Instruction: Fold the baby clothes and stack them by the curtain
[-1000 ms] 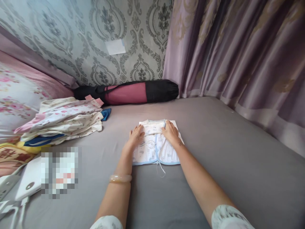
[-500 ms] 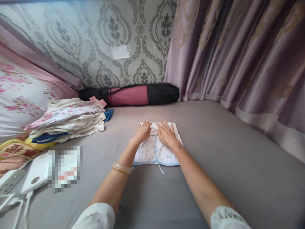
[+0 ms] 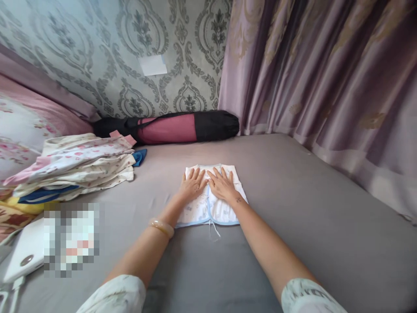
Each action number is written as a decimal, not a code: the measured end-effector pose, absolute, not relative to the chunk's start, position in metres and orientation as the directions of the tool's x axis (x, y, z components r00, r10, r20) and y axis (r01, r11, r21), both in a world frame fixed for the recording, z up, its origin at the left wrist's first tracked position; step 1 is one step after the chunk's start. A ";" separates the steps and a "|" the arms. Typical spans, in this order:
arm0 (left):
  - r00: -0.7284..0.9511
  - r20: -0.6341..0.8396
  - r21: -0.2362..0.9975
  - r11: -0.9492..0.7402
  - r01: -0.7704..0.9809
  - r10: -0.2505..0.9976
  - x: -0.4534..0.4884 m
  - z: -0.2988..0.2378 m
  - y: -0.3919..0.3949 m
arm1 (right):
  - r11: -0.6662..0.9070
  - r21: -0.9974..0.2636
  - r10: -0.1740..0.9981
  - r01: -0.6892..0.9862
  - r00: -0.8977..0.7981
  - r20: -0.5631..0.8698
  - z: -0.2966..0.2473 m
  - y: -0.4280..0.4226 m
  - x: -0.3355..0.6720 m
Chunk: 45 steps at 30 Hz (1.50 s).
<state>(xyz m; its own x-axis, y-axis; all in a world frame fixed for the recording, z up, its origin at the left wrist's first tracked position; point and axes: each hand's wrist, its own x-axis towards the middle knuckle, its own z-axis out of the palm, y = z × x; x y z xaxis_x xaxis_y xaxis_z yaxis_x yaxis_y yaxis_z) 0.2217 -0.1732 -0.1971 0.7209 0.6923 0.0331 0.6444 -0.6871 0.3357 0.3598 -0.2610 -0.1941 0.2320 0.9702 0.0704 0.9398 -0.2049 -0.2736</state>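
A small white baby top (image 3: 224, 211) with pale blue trim and a faint print lies folded on the grey bed sheet (image 3: 293, 208). Thin white tie strings (image 3: 214, 229) trail from its near edge. My left hand (image 3: 193, 184) presses flat on the left half, fingers spread. On the right half rests my right hand (image 3: 222, 182), likewise flat with fingers apart. The two hands nearly meet at the middle, covering part of the cloth.
A pile of clothes (image 3: 87, 165) lies to the left, near a floral pillow (image 3: 22, 130). A white power bank (image 3: 29, 250) with a cable sits front left. Along the wall lies a black and maroon rolled bag (image 3: 169, 129); purple curtains (image 3: 293, 65) hang on the right.
My left hand has turned from partly curled to flat with fingers spread. Both hands remain on the baby top, whose upper part now lies flatter. The view has shifted slightly to the right.
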 end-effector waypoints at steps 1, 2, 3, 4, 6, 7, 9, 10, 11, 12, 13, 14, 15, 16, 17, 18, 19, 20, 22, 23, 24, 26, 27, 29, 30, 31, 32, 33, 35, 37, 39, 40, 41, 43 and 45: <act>0.721 0.021 0.338 -0.683 0.647 0.693 0.222 -0.197 -0.172 | -0.210 -0.271 0.970 0.939 0.234 0.060 -0.193 -0.261 0.359; 0.720 0.012 0.344 -0.679 0.649 0.694 0.223 -0.197 -0.171 | -0.217 -0.269 0.970 0.938 0.238 0.046 -0.192 -0.260 0.359; 0.720 0.004 0.352 -0.675 0.649 0.694 0.224 -0.197 -0.169 | -0.224 -0.269 0.970 0.937 0.240 0.026 -0.190 -0.260 0.359; 0.721 -0.004 0.362 -0.671 0.647 0.693 0.225 -0.196 -0.167 | -0.230 -0.272 0.971 0.934 0.238 -0.003 -0.187 -0.259 0.360; 0.727 0.000 0.381 -0.672 0.635 0.687 0.227 -0.192 -0.162 | -0.246 -0.293 0.969 0.924 0.232 -0.084 -0.179 -0.257 0.362; 0.731 0.022 0.386 -0.680 0.623 0.682 0.228 -0.190 -0.160 | -0.253 -0.301 0.967 0.919 0.231 -0.108 -0.175 -0.256 0.365; 0.734 0.102 0.388 -0.706 0.592 0.672 0.230 -0.186 -0.154 | -0.243 -0.288 0.970 0.926 0.233 -0.069 -0.169 -0.255 0.372; 0.730 0.149 0.383 -0.720 0.579 0.667 0.230 -0.185 -0.152 | -0.231 -0.265 0.972 0.936 0.235 -0.016 -0.167 -0.254 0.376; 0.729 0.183 0.372 -0.733 0.569 0.659 0.230 -0.186 -0.150 | -0.217 -0.236 0.972 0.947 0.232 0.039 -0.166 -0.254 0.380; 0.735 0.195 0.352 -0.745 0.566 0.650 0.230 -0.187 -0.148 | -0.202 -0.208 0.972 0.957 0.223 0.078 -0.167 -0.253 0.384; 0.745 0.180 0.323 -0.754 0.571 0.642 0.230 -0.189 -0.147 | -0.192 -0.190 0.974 0.963 0.211 0.087 -0.169 -0.252 0.387; 0.758 0.150 0.286 -0.762 0.581 0.635 0.229 -0.193 -0.147 | -0.188 -0.184 0.976 0.965 0.204 0.072 -0.172 -0.252 0.390; 0.770 0.113 0.245 -0.768 0.592 0.629 0.228 -0.196 -0.147 | -0.187 -0.186 0.979 0.965 0.199 0.045 -0.175 -0.251 0.392; 0.777 0.081 0.203 -0.773 0.601 0.625 0.227 -0.200 -0.147 | -0.187 -0.189 0.980 0.964 0.195 0.024 -0.179 -0.251 0.394; 0.780 0.061 0.165 -0.777 0.608 0.623 0.226 -0.203 -0.147 | -0.188 -0.192 0.981 0.963 0.193 0.009 -0.183 -0.250 0.394; 0.780 0.053 0.134 -0.778 0.613 0.624 0.225 -0.205 -0.148 | -0.190 -0.192 0.981 0.963 0.194 0.003 -0.187 -0.250 0.395; 0.780 0.053 0.112 -0.780 0.616 0.624 0.224 -0.207 -0.149 | -0.190 -0.190 0.981 0.963 0.195 0.006 -0.189 -0.250 0.395; 0.780 0.054 0.096 -0.781 0.617 0.623 0.224 -0.207 -0.150 | -0.190 -0.187 0.981 0.964 0.196 0.015 -0.192 -0.250 0.394; 0.778 0.042 0.083 -0.778 0.622 0.627 0.224 -0.206 -0.151 | -0.189 -0.183 0.980 0.965 0.197 0.025 -0.194 -0.249 0.394; 0.777 0.035 0.080 -0.777 0.624 0.628 0.224 -0.205 -0.151 | -0.192 -0.182 0.980 0.964 0.199 0.023 -0.195 -0.249 0.394; 0.778 0.029 0.080 -0.777 0.624 0.628 0.224 -0.204 -0.151 | -0.194 -0.183 0.980 0.964 0.200 0.018 -0.194 -0.248 0.394; 0.783 0.012 0.083 -0.781 0.619 0.622 0.225 -0.200 -0.150 | -0.196 -0.188 0.980 0.962 0.199 -0.006 -0.192 -0.247 0.396; 0.785 0.002 0.084 -0.783 0.617 0.619 0.225 -0.198 -0.151 | -0.197 -0.196 0.980 0.961 0.196 -0.021 -0.190 -0.247 0.396; 0.781 -0.004 0.077 -0.778 0.623 0.625 0.225 -0.192 -0.155 | -0.188 -0.224 0.982 0.956 0.183 -0.045 -0.185 -0.248 0.397; 0.775 0.008 0.068 -0.773 0.631 0.632 0.225 -0.189 -0.158 | -0.177 -0.238 0.984 0.955 0.171 -0.046 -0.182 -0.251 0.396; 0.770 0.029 0.059 -0.770 0.636 0.638 0.224 -0.186 -0.163 | -0.158 -0.248 0.988 0.956 0.153 -0.038 -0.179 -0.255 0.394; 0.769 0.055 0.050 -0.771 0.635 0.637 0.222 -0.183 -0.169 | -0.128 -0.254 0.992 0.959 0.126 -0.024 -0.177 -0.260 0.392; 0.773 0.078 0.046 -0.777 0.627 0.629 0.219 -0.182 -0.176 | -0.094 -0.255 0.995 0.962 0.096 -0.008 -0.175 -0.266 0.388; 0.796 0.092 0.048 -0.801 0.597 0.598 0.213 -0.183 -0.190 | -0.037 -0.254 0.999 0.966 0.039 0.003 -0.176 -0.279 0.378; 0.816 0.073 0.057 -0.819 0.571 0.574 0.205 -0.188 -0.202 | -0.016 -0.255 1.000 0.967 0.016 -0.002 -0.180 -0.290 0.367; 0.824 0.067 0.058 -0.826 0.560 0.563 0.199 -0.195 -0.209 | -0.025 -0.245 1.000 0.969 0.028 0.008 -0.185 -0.296 0.359; 0.823 0.071 0.054 -0.827 0.560 0.563 0.198 -0.197 -0.212 | -0.030 -0.237 0.999 0.971 0.036 0.018 -0.187 -0.298 0.357; 0.821 0.079 0.050 -0.825 0.563 0.566 0.197 -0.199 -0.213 | -0.035 -0.230 0.999 0.973 0.042 0.029 -0.189 -0.298 0.355; 0.812 0.086 0.046 -0.816 0.576 0.577 0.197 -0.202 -0.213 | -0.038 -0.221 0.998 0.974 0.049 0.043 -0.192 -0.296 0.355; 0.806 0.081 0.051 -0.810 0.585 0.587 0.198 -0.201 -0.211 | -0.039 -0.222 0.997 0.974 0.051 0.051 -0.192 -0.294 0.356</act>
<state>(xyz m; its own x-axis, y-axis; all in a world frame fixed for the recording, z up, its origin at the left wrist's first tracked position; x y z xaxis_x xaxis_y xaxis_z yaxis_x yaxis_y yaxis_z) 0.1984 -0.2111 -0.2011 0.8056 0.5868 0.0814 0.5847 -0.8097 0.0508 0.3564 -0.2941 -0.1923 0.0513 0.9974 0.0511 0.9742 -0.0387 -0.2222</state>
